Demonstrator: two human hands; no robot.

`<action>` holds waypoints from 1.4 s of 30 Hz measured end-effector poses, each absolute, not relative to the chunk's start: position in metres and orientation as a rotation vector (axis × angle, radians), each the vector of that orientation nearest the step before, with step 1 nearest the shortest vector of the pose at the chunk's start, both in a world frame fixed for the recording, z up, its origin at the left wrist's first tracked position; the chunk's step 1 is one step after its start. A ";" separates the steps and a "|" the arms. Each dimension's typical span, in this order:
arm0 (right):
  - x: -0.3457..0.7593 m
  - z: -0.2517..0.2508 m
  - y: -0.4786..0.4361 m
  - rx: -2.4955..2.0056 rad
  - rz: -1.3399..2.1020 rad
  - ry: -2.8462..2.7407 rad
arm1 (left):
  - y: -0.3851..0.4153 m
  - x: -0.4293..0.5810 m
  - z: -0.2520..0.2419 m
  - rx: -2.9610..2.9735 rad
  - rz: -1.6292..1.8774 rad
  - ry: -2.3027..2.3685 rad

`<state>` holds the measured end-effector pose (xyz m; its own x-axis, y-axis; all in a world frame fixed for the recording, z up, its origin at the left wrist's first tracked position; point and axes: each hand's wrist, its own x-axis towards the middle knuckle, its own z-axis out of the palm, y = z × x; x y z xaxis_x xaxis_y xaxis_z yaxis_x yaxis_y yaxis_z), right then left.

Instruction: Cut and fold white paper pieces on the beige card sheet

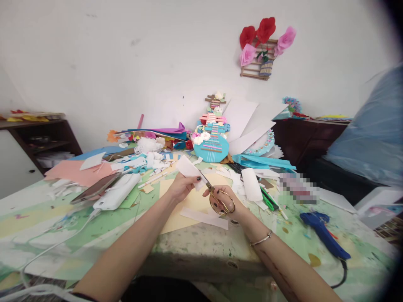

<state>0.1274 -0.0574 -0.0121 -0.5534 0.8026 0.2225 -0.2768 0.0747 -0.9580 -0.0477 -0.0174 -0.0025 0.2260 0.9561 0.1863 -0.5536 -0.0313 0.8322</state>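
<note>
My left hand [185, 188] pinches a small piece of white paper [188, 167] between thumb and fingers, above the table. In my right hand [224, 197] is a pair of scissors [213, 193] with gold loop handles, my fingers through the loops. The dark blades point up and left and lie against the paper's right edge. Below both hands, a white paper strip [204, 218] rests across a pale yellow sheet [170, 209].
A blue glue gun [325, 235] lies at right, its cord trailing forward. At left are a white power bank [118, 192] with a cable and a phone [94, 188]. Behind stand paper lute-shaped crafts [211, 149] among paper scraps. A white roll [251, 184] and green cutter [267, 199] sit right.
</note>
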 end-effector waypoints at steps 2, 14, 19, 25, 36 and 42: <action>0.127 -0.013 -0.058 -0.514 1.657 -1.480 | -0.018 -0.047 -0.002 0.986 1.298 0.538; 0.125 -0.014 -0.057 -0.399 1.669 -1.491 | -0.026 -0.040 -0.004 1.095 1.189 0.562; 0.122 -0.018 -0.055 -0.439 1.622 -1.446 | -0.028 -0.038 -0.006 1.099 1.164 0.568; 0.121 -0.018 -0.053 -0.518 1.527 -1.439 | -0.029 -0.036 -0.003 1.063 1.176 0.592; 0.119 -0.018 -0.055 -0.527 1.538 -1.434 | -0.028 -0.039 -0.003 1.079 1.182 0.590; 0.121 -0.012 -0.059 -0.501 1.531 -1.479 | -0.028 -0.041 -0.001 1.106 1.152 0.482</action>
<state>0.1210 -0.0595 -0.0124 -0.4951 0.8159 0.2988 -0.3273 0.1434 -0.9340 -0.0415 -0.0280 -0.0008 0.3851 0.8976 0.2146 -0.4774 -0.0052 0.8787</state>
